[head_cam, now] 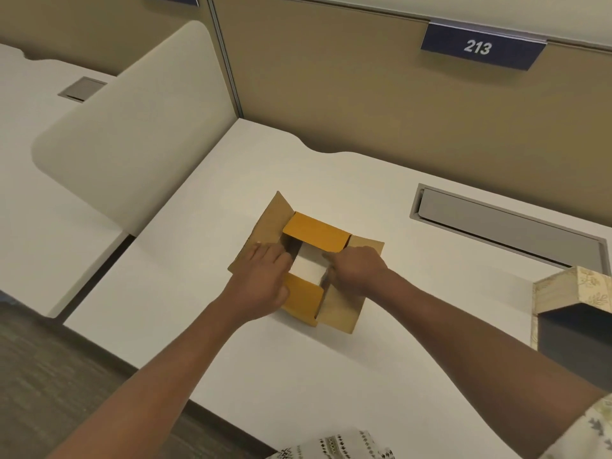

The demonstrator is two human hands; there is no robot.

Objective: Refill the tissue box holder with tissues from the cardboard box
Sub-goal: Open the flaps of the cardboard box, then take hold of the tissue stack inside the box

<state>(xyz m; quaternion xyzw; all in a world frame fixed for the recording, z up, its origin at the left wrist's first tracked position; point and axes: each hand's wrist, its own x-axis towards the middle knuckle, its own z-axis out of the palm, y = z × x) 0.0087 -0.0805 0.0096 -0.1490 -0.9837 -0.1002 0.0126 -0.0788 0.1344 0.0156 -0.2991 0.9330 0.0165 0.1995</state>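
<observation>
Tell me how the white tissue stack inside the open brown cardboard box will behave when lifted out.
The white tissue stack is probably light and soft, so it may sag or fan apart unless gripped from both sides. It sits snugly inside the brown cardboard box, so the box might lift with it. The left hand and right hand are already at the opening.

The only readable text is the number "213", in white slanted digits on a dark blue sign (482, 47) in the upper right of the frame. The sign hangs from the top edge of the tan partition wall (331, 94). No other writing, brand or label is legible.
</observation>
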